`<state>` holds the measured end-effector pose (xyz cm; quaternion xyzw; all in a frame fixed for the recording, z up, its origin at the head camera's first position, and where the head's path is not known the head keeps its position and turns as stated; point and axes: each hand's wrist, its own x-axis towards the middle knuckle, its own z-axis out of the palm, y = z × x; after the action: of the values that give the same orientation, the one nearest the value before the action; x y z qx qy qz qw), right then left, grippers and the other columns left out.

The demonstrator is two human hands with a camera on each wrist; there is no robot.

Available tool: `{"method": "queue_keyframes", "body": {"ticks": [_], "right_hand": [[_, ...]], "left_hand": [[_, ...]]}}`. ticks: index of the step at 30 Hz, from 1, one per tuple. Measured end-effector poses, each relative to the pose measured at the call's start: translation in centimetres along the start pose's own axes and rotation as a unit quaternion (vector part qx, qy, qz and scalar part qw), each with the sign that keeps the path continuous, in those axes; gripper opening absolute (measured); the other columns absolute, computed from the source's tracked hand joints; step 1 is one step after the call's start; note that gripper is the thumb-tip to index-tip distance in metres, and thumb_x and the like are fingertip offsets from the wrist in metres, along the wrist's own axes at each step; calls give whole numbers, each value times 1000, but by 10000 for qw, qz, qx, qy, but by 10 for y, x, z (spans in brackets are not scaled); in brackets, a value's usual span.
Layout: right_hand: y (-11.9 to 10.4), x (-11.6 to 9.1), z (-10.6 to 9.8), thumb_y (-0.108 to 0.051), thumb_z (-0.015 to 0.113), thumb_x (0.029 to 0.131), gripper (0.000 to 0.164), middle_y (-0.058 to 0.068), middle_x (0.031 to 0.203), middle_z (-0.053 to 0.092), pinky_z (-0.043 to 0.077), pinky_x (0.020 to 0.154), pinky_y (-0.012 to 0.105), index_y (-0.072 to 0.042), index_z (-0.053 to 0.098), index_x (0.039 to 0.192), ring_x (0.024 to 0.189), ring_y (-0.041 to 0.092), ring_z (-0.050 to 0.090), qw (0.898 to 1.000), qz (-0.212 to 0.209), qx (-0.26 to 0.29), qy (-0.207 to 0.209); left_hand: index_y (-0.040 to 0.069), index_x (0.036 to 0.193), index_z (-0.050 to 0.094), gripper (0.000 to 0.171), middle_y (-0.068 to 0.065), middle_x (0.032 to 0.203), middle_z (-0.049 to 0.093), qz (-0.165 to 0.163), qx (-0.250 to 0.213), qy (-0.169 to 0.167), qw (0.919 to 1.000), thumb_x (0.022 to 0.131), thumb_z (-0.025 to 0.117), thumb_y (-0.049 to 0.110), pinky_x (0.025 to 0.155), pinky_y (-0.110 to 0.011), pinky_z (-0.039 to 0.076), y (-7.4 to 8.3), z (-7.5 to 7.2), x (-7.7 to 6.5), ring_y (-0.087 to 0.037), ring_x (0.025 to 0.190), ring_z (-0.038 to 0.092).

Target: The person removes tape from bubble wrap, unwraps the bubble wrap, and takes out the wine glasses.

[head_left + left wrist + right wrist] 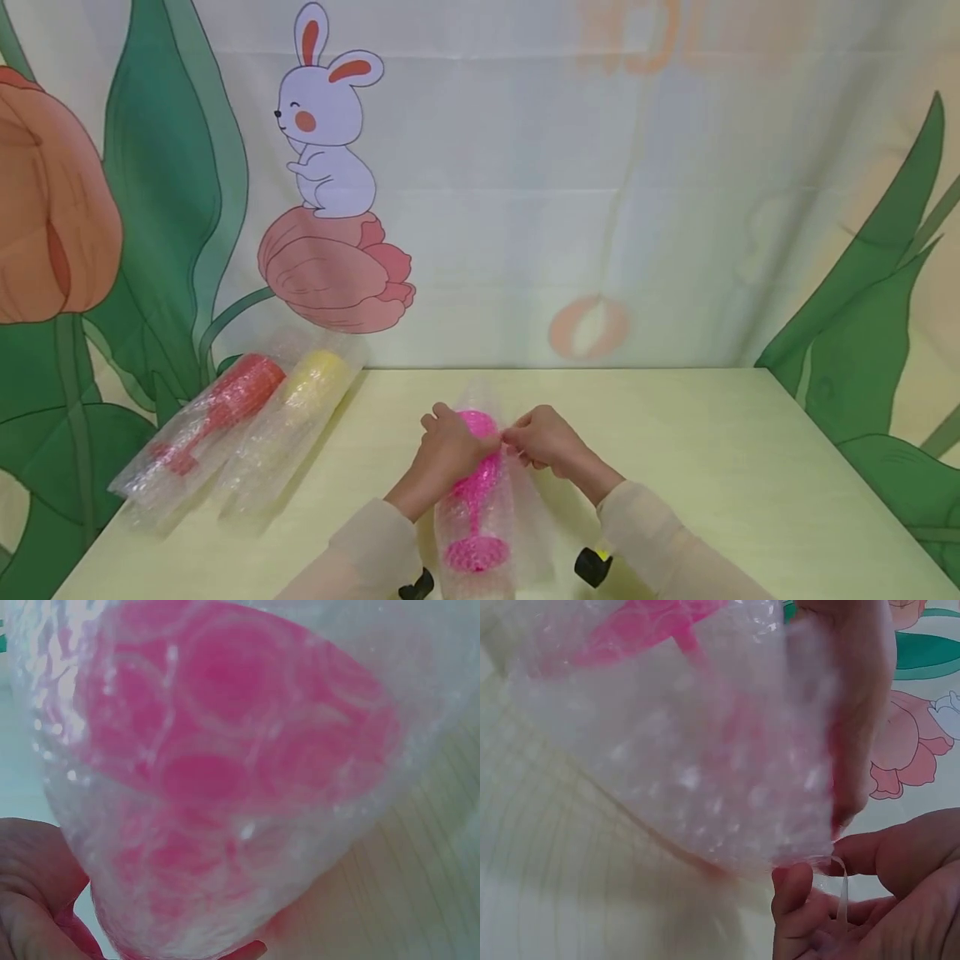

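Because the pink cup (pixel 475 498) lies lengthwise on the table (pixel 675 433), its long axis running away from me, my hands meet it from either side, up at the bowl end. Well off to the left of my left hand (pixel 447 450), a red cup (pixel 243 387) and a yellow cup (pixel 311 379) lie side by side on a slant, each wrapped. Bubble wrap (pixel 452 517) covers the pink cup, whose foot points back toward me, below both hands. My left hand is the nearer one, gripping the bundle with its thumb across the bowl. Just beyond that thumb, to its right, my right hand (pixel 551 437) pinches the wrap's edge, so the bowl sits immediately left of those fingertips. Smallest is a thin pale strip (pixel 843 896) at my right fingers, perhaps tape, though blur leaves me unsure.
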<state>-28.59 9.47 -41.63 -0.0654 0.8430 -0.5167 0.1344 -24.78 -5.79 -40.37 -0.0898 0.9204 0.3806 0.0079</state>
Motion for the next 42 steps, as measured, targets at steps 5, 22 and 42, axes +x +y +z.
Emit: {"method": "queue_keyframes", "body": {"ticks": [5, 22, 42], "right_hand": [[3, 0, -2, 2, 67, 85, 36, -4, 51, 36, 28, 43, 20, -11, 49, 56, 47, 9, 32, 9999, 31, -56, -128], [6, 0, 0, 0, 71, 86, 18, -2, 56, 49, 37, 46, 21, -2, 67, 68, 49, 10, 41, 9997, -8, 237, -26], [8, 0, 0, 2, 69, 89, 6, 1, 66, 58, 41, 51, 22, 3, 75, 86, 58, 11, 50, 9999, -149, 73, 39]], "left_hand": [[-12, 121, 42, 80, -25, 100, 50, 215, 599, 12, 9980, 81, 82, 44, 77, -48, 55, 3, -3, -1, -37, 90, 58], [0, 130, 43, 59, -23, 106, 45, 655, 630, 403, 9950, 85, 74, 20, 62, -42, 47, 4, -12, -4, -34, 73, 54], [-4, 118, 39, 71, -24, 111, 39, 467, 442, 201, 9977, 78, 87, 29, 64, -42, 48, -12, -16, -5, -35, 80, 53]]}}
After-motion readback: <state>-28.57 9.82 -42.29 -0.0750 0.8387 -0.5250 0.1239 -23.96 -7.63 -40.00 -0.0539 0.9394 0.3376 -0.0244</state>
